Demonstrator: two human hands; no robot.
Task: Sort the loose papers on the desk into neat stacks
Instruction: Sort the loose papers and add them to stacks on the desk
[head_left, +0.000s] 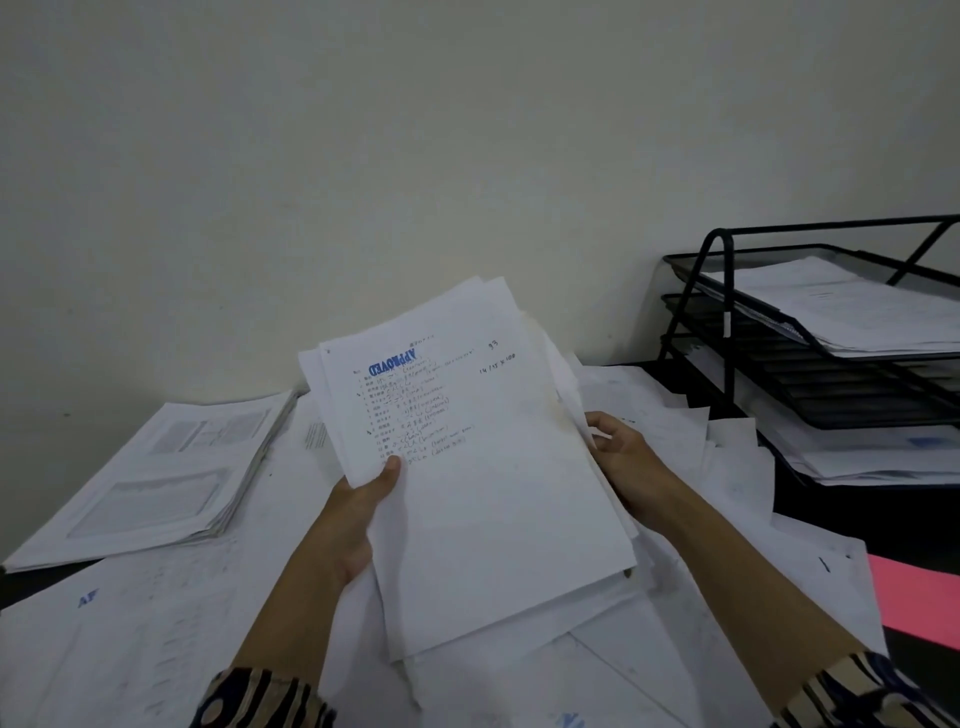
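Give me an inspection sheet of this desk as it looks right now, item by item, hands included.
Surface: desk, dark, mostly buried under loose sheets.
Job's things: held bundle of papers, top sheet handwritten with a blue APPROVED stamp upside down; neat stack at left; loose papers spread across the front and right.
Clutter: pink sheet at the right edge.
Hands: left hand grips the bundle's left edge, thumb on top; right hand holds its right edge.
Cables: nothing seen.
Surroundings: black tiered mesh tray at right, papers in its top and bottom tiers; plain wall behind.
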